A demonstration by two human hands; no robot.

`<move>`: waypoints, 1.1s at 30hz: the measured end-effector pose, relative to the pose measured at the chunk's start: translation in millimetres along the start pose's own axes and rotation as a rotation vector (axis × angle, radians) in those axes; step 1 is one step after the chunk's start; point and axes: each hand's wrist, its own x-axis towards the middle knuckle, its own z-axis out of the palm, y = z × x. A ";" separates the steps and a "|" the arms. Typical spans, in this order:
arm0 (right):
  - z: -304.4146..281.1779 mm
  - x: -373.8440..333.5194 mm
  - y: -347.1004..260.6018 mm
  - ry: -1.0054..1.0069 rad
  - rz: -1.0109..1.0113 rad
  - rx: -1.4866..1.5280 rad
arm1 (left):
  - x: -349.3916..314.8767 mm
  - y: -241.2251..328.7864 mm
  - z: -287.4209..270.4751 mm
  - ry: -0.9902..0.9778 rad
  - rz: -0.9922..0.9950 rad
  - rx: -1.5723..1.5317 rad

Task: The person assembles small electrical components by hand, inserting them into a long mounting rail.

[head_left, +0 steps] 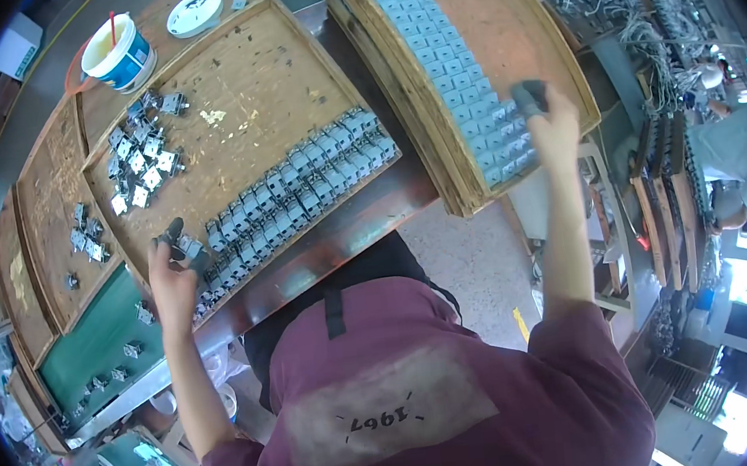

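Observation:
My left hand (172, 281), with dark covers on its fingertips, is at the near left corner of the left wooden tray (261, 76). Its thumb and fingers close on a small metal switch-like part (190, 246), beside the end of the standing rows of such parts (296, 191). Over the right wooden tray (495, 2) is my right hand (553, 123), also with dark fingertip covers. Its fingers are drawn together by the edge of the rows of pale blue-grey parts (462, 78); whatever they may hold is hidden.
A loose heap of metal parts (142, 157) lies in the left tray. Behind it stand a white and blue bucket (120, 55) and a round white lid (194, 13). A green work surface (102, 339) carries scattered parts. Another person (738, 149) sits at far right, beside stacked trays (666, 202).

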 end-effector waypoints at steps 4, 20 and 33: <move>11.0 26.9 106.4 -0.194 -0.088 -0.233 | 26.0 -25.8 0.7 -0.281 -0.232 -0.623; 8.6 36.1 96.1 -0.458 0.247 0.311 | -22.9 -44.9 -33.4 0.266 -0.009 -0.033; 44.6 10.4 3.8 -0.301 0.159 1.139 | -61.6 -170.3 -58.6 0.154 0.056 0.623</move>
